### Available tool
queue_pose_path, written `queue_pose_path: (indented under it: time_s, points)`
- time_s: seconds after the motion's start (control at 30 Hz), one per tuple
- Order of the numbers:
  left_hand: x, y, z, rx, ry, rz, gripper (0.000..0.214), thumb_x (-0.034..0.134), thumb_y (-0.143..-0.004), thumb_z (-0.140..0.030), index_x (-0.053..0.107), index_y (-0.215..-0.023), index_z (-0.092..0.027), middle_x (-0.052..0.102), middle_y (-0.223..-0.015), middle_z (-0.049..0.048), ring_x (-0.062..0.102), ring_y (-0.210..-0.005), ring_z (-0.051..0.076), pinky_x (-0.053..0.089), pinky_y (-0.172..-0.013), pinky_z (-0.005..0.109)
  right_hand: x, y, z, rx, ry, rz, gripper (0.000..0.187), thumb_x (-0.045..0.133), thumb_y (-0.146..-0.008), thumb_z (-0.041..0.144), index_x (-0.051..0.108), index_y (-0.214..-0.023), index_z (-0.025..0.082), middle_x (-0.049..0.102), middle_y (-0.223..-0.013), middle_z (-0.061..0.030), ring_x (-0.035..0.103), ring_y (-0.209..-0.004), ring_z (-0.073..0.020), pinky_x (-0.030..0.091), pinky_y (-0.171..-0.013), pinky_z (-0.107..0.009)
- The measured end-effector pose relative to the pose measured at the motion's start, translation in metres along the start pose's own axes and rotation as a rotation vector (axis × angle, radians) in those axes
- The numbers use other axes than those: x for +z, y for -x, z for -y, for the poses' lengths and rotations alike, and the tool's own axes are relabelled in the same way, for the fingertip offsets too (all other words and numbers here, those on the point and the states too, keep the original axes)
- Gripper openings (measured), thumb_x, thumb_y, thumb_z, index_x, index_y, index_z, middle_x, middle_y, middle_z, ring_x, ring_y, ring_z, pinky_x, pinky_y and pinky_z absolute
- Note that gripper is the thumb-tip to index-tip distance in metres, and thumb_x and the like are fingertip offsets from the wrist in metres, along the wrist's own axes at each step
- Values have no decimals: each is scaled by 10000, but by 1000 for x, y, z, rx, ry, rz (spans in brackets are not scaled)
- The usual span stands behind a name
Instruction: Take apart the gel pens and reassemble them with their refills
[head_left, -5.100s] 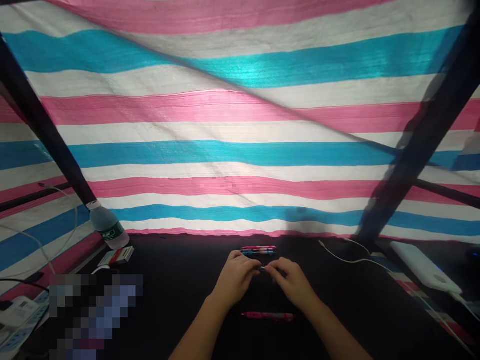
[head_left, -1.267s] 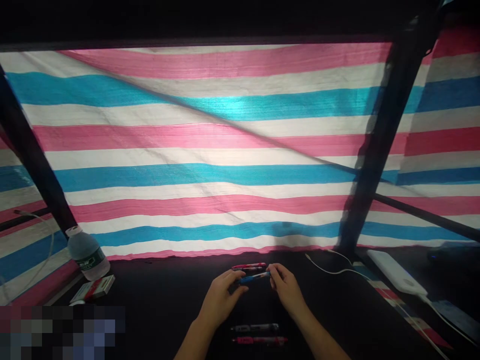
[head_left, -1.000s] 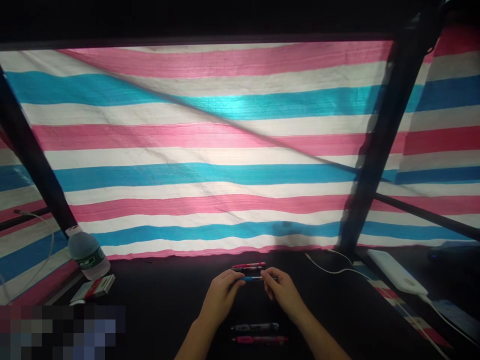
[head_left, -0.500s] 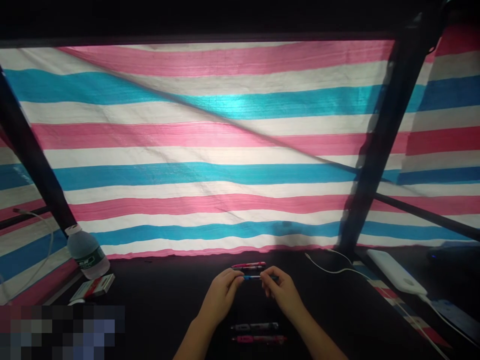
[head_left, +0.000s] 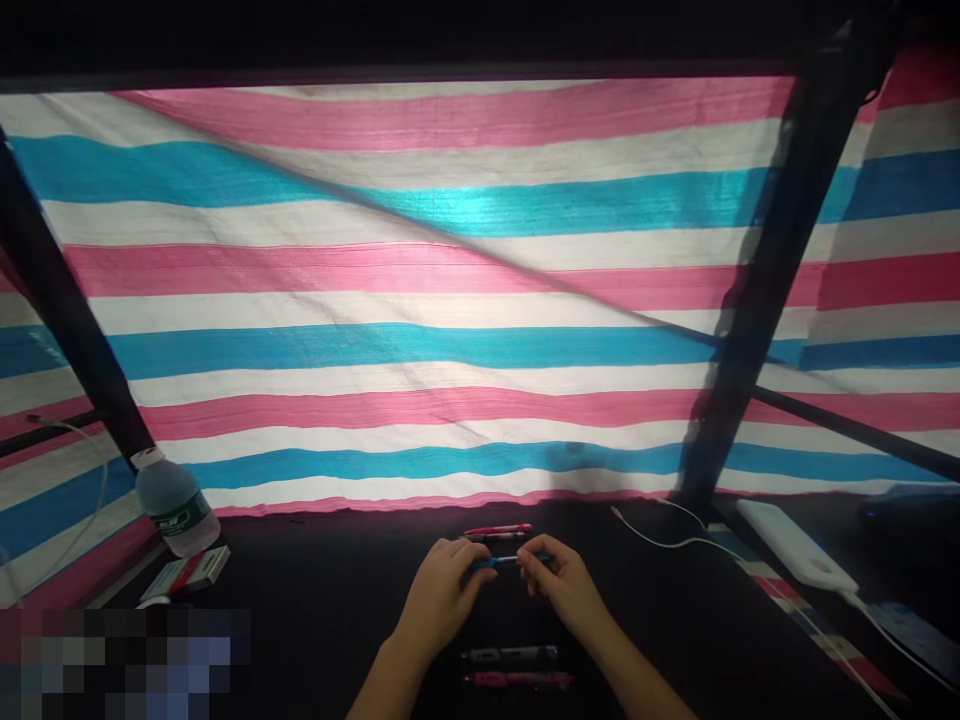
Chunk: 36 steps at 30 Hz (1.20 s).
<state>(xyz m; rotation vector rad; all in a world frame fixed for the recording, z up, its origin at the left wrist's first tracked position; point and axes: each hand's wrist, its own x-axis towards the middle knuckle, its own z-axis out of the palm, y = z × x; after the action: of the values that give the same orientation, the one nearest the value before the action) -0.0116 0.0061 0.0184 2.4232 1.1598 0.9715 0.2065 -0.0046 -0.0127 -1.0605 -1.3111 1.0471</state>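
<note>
A blue pen [head_left: 507, 561] is held level between my two hands, low in the middle of the head view. My left hand [head_left: 444, 580] pinches its left end between thumb and fingers. The other end sits in the closed fingers of my right hand [head_left: 561, 578]; part of the barrel is hidden there. Just beyond the hands lies a red pen [head_left: 498, 530] on the black table. Nearer to me, between my forearms, lie a black-and-clear pen [head_left: 510, 654] and a pink pen [head_left: 517, 680], side by side.
To the left stand a water bottle [head_left: 174, 505] and a small white-and-red box [head_left: 187, 573]. A white power bank [head_left: 795, 545] with a cable [head_left: 660, 543] lies on the right. Striped sheeting [head_left: 420, 350] hangs behind the table, between dark frame posts [head_left: 750, 300].
My left fingers have shifted on the blue pen, and the thumb sits a little lower and farther right. The pen has dropped slightly. The other pens have not moved.
</note>
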Motion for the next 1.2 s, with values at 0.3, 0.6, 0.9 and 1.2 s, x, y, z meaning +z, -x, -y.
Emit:
queue_pose_path:
  time_s: [0.3, 0.6, 0.9, 1.2]
  points:
    - [1, -1, -4, 68, -112, 37, 173, 607, -985, -347, 702, -1089, -245, 757, -986, 49, 655, -873, 232, 441, -785, 355, 2, 3, 0, -18, 61, 31, 402, 714, -842, 598, 699, -841, 197, 651, -677, -8, 587, -559, -162, 436, -549, -270]
    - [7, -1, -2, 101, -230, 61, 221, 596, -988, -337, 683, -1169, -246, 765, -990, 58, 678, -863, 240, 438, -777, 355, 1, 2, -9, -28, 64, 48, 343, 718, -863, 537, 716, -891, 195, 656, -728, -9, 600, -587, -162, 441, -574, -274]
    - [13, 0, -5, 64, -250, 109, 297, 414, -1033, -192, 698, -947, -210, 743, -839, 60, 669, -764, 217, 423, -746, 341, 3, 3, -5, -32, 105, 22, 354, 729, -846, 551, 735, -892, 200, 665, -680, -11, 629, -610, -187, 459, -583, -283]
    - [20, -1, 1, 85, -328, 109, 164, 539, -1004, -179, 688, -1058, -222, 757, -926, 42, 686, -817, 236, 418, -744, 350, 8, 0, -11, 66, -28, 23, 454, 759, -784, 618, 717, -910, 184, 681, -677, -25, 588, -531, -157, 340, -438, -232]
